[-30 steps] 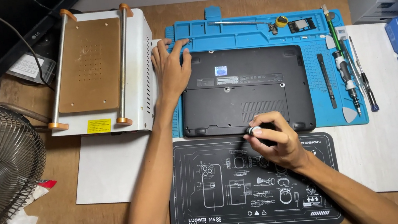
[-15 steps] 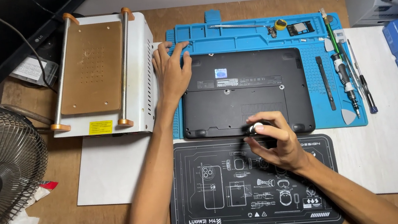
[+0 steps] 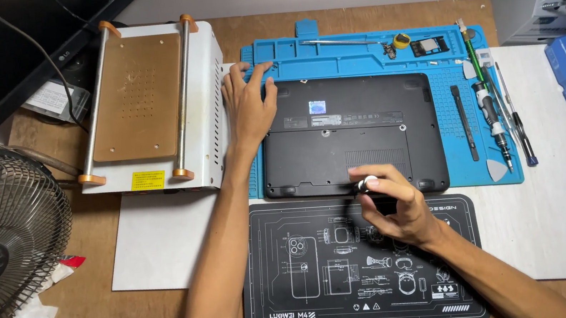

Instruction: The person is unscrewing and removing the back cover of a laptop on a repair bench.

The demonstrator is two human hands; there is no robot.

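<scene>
The upturned black laptop [image 3: 351,136] is pinned at its far-left corner by the flat, spread left hand [image 3: 250,109]; a small screwdriver [image 3: 367,184] is pinched by the right hand [image 3: 395,206] at the near edge (the laptop's long axis runs left-right).

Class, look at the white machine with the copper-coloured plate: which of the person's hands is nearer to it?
Left. The left hand lies flat at the laptop's top left corner, right beside the white machine. The right hand, holding a small screwdriver, is at the laptop's front edge, well away.
</scene>
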